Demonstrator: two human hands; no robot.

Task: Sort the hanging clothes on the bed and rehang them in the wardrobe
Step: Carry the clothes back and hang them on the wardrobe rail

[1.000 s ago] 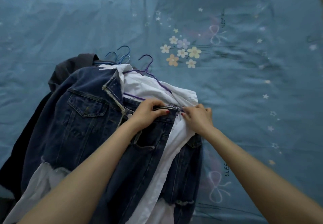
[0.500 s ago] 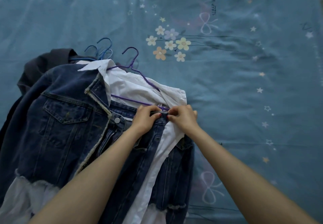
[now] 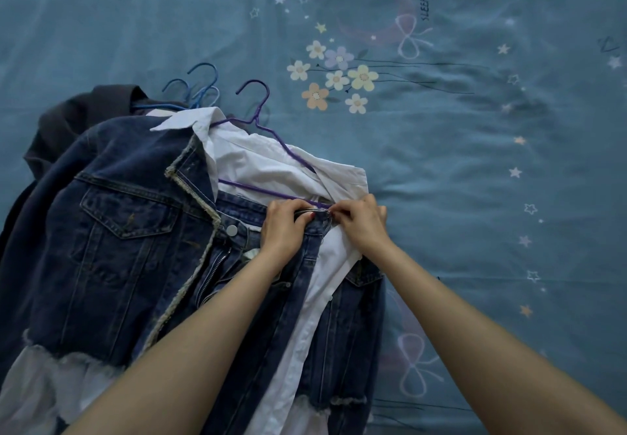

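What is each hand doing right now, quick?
Left hand: fingers curled round the waistband of the jeans, gripping it.
Right hand: fingertips pinching a small metal clip at the same waistband.

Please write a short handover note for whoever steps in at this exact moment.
Left hand and right hand both pinch a small metal clip at the waistband of the denim shorts, beside the purple hanger.
Denim jacket, white shirt, a dark garment and blue hangers lie piled on the bed.
Done: nothing rehung that I can see.
Left: finish the clip, sort, hang all in the wardrobe.
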